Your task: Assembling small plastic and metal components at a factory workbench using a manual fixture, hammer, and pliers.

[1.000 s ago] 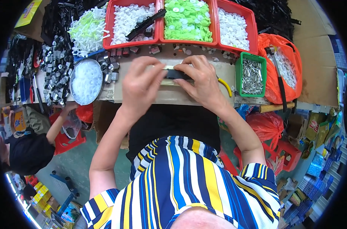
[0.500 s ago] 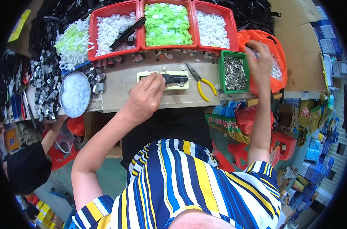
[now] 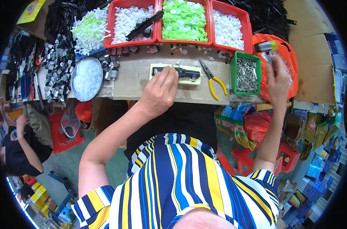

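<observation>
In the head view, here's the left hand [image 3: 158, 91], fingers together, laid down over the left part of a black part [image 3: 187, 73]; whether the thumb pinches as well, I cannot tell, it's tucked out of sight. The black part sits in a cream block [image 3: 197, 81] on the surface [image 3: 131, 86], between the front edge and the row of red trays [image 3: 184, 42]. Its long axis runs left to right, roughly along that front edge.

Now over to the right hand [image 3: 279, 78]! It's up by the right end of the surface, in front of the orange bag [image 3: 293, 78], fingers wrapped round what looks like a hammer [image 3: 266, 46], the head blurred and tilted above the fist. And here's the relation that counts: from this hammer hand the black part lies well off to the left and a little nearer the front edge, its exposed end pointing rightward. The left hand is the near one, touching it; the right is well apart. Between them lie the yellow-handled pliers [image 3: 210, 77], just beside the block, then the green bin [image 3: 245, 92] of metal pins.
</observation>
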A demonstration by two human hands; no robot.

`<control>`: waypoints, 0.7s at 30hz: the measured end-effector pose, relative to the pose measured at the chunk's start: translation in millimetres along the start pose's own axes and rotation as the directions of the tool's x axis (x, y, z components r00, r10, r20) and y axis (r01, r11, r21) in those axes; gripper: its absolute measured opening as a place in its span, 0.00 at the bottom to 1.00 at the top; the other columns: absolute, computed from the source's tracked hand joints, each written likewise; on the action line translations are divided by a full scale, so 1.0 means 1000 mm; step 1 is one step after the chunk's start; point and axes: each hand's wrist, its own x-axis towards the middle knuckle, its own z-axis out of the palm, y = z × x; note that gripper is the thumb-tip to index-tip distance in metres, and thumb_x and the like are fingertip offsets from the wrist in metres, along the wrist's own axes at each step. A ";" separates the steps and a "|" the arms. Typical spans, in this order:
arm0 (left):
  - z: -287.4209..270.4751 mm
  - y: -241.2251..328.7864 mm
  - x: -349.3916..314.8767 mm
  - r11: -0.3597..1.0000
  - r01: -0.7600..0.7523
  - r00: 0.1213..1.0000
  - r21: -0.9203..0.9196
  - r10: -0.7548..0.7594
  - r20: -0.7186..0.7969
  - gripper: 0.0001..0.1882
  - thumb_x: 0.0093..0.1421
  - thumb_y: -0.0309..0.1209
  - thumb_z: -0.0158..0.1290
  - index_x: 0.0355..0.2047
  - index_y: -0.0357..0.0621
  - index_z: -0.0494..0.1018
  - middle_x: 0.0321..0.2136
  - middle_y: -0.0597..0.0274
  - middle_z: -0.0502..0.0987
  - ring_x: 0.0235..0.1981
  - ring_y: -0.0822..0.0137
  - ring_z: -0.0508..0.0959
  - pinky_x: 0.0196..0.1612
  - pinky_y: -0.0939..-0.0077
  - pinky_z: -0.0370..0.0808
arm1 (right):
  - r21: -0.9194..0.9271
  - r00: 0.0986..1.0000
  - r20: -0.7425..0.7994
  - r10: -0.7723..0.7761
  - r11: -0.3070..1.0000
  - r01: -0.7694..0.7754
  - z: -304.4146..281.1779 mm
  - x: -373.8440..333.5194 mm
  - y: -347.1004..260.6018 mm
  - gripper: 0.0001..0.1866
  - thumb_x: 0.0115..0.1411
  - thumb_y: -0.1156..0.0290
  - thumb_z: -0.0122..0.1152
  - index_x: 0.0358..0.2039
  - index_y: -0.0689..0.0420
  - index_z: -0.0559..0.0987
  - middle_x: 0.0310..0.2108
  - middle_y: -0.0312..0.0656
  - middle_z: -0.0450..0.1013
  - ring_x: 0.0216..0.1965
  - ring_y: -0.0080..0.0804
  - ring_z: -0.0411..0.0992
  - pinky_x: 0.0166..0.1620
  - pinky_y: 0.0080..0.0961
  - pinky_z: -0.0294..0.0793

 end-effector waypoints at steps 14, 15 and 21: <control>0.000 -0.005 -0.002 1.000 0.008 0.999 0.003 -0.008 -0.050 0.13 0.51 0.22 0.58 0.38 0.29 0.78 0.40 0.50 0.79 0.44 0.56 0.80 0.42 0.69 0.78 | -0.048 0.848 -0.191 -0.494 0.868 0.494 0.035 -0.042 -0.118 0.14 0.60 0.74 0.62 0.46 0.61 0.76 0.23 0.39 0.71 0.20 0.36 0.71 0.25 0.31 0.65; -0.001 -0.005 -0.004 1.000 0.013 0.999 0.009 -0.013 -0.044 0.13 0.51 0.22 0.58 0.38 0.29 0.78 0.40 0.51 0.79 0.43 0.57 0.80 0.42 0.70 0.78 | 0.065 0.868 -0.234 -0.437 0.884 0.463 0.035 -0.044 -0.120 0.14 0.58 0.77 0.61 0.45 0.63 0.76 0.24 0.39 0.71 0.21 0.35 0.71 0.27 0.31 0.66; 0.004 -0.005 0.000 1.000 0.004 0.998 -0.025 -0.005 -0.058 0.13 0.51 0.22 0.58 0.37 0.30 0.78 0.40 0.51 0.79 0.43 0.57 0.81 0.40 0.70 0.78 | -0.275 0.881 0.177 -0.439 0.837 0.473 0.073 -0.053 -0.100 0.23 0.58 0.74 0.57 0.56 0.51 0.74 0.22 0.37 0.68 0.22 0.34 0.71 0.28 0.33 0.66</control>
